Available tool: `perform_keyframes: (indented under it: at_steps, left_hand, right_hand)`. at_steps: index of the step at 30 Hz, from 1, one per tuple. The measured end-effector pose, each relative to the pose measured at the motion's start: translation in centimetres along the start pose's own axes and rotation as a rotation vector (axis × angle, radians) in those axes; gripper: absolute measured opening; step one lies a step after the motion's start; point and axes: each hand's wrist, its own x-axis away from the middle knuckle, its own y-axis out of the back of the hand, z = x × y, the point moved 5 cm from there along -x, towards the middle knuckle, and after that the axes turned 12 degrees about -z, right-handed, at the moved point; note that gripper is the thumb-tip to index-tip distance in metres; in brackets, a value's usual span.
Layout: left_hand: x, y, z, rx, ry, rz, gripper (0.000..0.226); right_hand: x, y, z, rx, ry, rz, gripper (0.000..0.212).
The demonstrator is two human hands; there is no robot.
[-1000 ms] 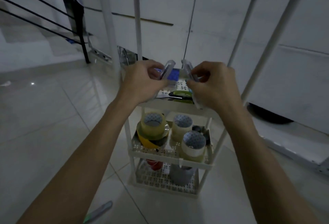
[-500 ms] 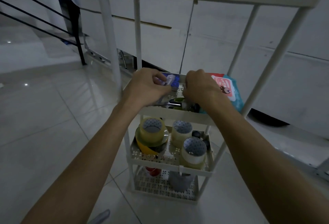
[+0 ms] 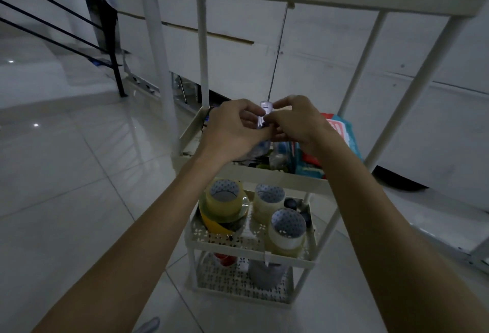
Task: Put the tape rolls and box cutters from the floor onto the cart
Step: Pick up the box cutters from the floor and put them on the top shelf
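Note:
A white tiered cart (image 3: 267, 174) stands in front of me. Over its upper tray, my left hand (image 3: 232, 131) and my right hand (image 3: 296, 121) meet and both pinch a small pale box cutter (image 3: 264, 115), held upright between the fingers. On the shelf below stand three clear tape rolls (image 3: 225, 197), the left one on top of a yellow roll (image 3: 211, 223). The bottom shelf holds a red roll (image 3: 225, 258) and a grey roll (image 3: 267, 273). Another box cutter (image 3: 148, 324) lies on the floor at the bottom edge.
A red and teal packet (image 3: 341, 134) fills the right side of the upper tray. White cabinet doors (image 3: 344, 49) stand behind the cart. A black stair railing (image 3: 105, 28) rises at the left. Glossy floor tiles (image 3: 66, 174) spread to the left.
Both hands came together from a small gap apart, and now hold one box cutter upright between them. The view has tipped slightly downward.

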Motion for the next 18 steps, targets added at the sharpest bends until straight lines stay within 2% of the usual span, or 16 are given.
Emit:
perform_keyframes:
  at_steps: [3,8,13,18]
  left_hand:
    - [-0.1,0.2,0.0,-0.010,-0.049,0.092,0.044]
    - [-1.0,1.1,1.9,-0.115,-0.061,0.048,0.023]
    - [-1.0,0.6,2.5,-0.124,-0.037,0.113,0.024]
    - [-0.9,0.7,2.7,-0.119,-0.021,0.117,0.024]
  right_hand:
    - [-2.0,0.5,-0.3,0.250,0.104,-0.085,0.027]
    - [-4.4,-0.5,-0.9,0.636,0.216,-0.076,0.023]
    - [-5.5,-1.8,-1.2,0.702,0.202,-0.074,0.023]
    - [-5.5,-2.2,-1.1,0.773,0.308,-0.149,0.025]
